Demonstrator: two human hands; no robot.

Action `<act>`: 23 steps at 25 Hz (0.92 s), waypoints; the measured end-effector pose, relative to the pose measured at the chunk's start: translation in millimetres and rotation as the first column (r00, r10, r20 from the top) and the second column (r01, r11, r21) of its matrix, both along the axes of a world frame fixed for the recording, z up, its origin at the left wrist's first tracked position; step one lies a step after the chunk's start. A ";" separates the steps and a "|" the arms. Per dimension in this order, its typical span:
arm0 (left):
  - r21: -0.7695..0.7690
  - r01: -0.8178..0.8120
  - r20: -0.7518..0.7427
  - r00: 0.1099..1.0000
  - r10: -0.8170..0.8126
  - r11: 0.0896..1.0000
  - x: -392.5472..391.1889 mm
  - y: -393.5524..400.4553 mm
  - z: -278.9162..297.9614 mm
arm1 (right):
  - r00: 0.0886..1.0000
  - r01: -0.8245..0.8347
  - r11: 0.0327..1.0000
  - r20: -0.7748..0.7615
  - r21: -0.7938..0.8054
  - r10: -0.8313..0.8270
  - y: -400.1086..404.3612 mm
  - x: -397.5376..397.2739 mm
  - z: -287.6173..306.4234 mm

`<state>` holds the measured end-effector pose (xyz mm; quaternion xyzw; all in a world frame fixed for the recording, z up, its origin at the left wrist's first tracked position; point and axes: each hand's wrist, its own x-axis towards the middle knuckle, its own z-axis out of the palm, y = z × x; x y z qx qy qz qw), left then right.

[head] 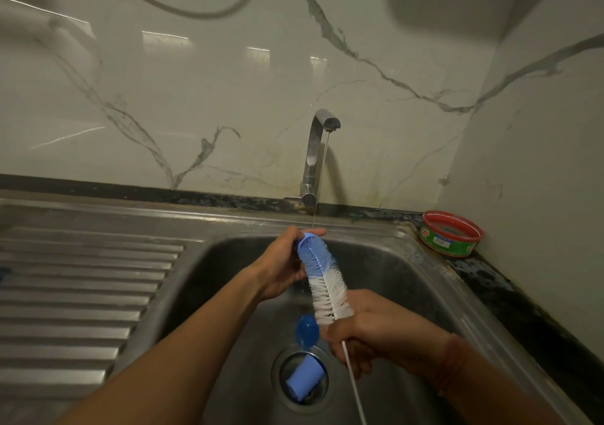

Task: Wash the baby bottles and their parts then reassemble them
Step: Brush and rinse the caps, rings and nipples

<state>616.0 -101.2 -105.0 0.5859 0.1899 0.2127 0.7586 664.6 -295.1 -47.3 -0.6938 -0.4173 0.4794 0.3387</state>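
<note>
A bottle brush [323, 281] with blue and white bristles slants over the steel sink [385, 254]. My left hand [284, 264] grips its blue upper end, fingers curled round the tip just under a thin stream of water from the tap [315, 160]. My right hand [362, 330] holds the brush where the white bristles meet the thin white handle, which runs down to the lower right. A blue cap [305, 382] lies on its side over the drain. A round blue bottle part [307, 328] rests just above the drain, partly behind my right hand.
A ribbed steel draining board [81, 294] stretches to the left of the basin. A red and green round tub [451, 233] stands on the dark counter at the back right corner. The marble wall closes in behind and to the right.
</note>
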 end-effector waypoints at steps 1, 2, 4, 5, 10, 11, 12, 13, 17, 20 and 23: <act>0.040 -0.004 -0.011 1.000 0.005 0.999 -0.5 0.5 -0.1 | 0.998 0.006 1.000 0.059 -0.007 -0.005 0.7 0.4 -1.8; 0.084 -0.009 -0.024 1.000 0.011 0.996 -0.9 0.7 -0.4 | 0.995 0.002 1.000 0.096 -0.011 -0.001 1.0 0.7 -2.3; 0.165 -0.019 -0.065 0.997 0.031 0.986 -0.7 1.0 -2.5 | 0.997 -0.010 1.000 0.081 0.001 0.010 -0.3 0.8 -1.0; 0.180 -0.022 -0.078 0.996 0.037 0.983 -1.1 1.3 -3.6 | 1.000 -0.009 1.000 0.006 0.018 0.009 -1.1 -0.1 0.8; -0.196 -0.008 0.107 0.994 0.030 0.981 -9.1 6.9 1.7 | 0.729 0.214 0.973 -0.677 0.085 -0.101 -0.4 11.3 8.4; -0.201 -0.015 0.124 0.991 0.041 0.980 -9.5 8.2 2.7 | 0.766 0.210 0.974 -0.634 0.088 -0.108 -0.7 12.0 8.5; -0.141 -0.033 0.102 0.994 0.047 0.989 -8.8 7.9 3.3 | 0.861 0.183 0.979 -0.495 0.091 -0.115 -1.0 10.6 8.0; -0.048 -0.049 0.057 0.997 0.052 0.998 -6.9 7.0 2.8 | 0.959 0.138 0.987 -0.261 0.086 -0.111 -1.5 6.5 7.7; 0.151 -0.047 -0.051 0.997 0.055 0.987 -0.3 -0.1 0.2 | 0.800 0.051 0.997 0.595 0.057 -0.075 1.0 2.3 -5.5; 0.028 -0.044 0.055 0.998 0.042 0.999 -7.2 3.1 5.7 | 0.961 0.086 0.990 0.252 0.109 -0.111 -1.4 3.2 -0.1; -0.150 0.034 0.180 0.984 -0.007 0.988 -11.5 4.7 12.1 | 0.835 0.250 0.962 -0.528 0.108 -0.158 -1.3 13.5 7.1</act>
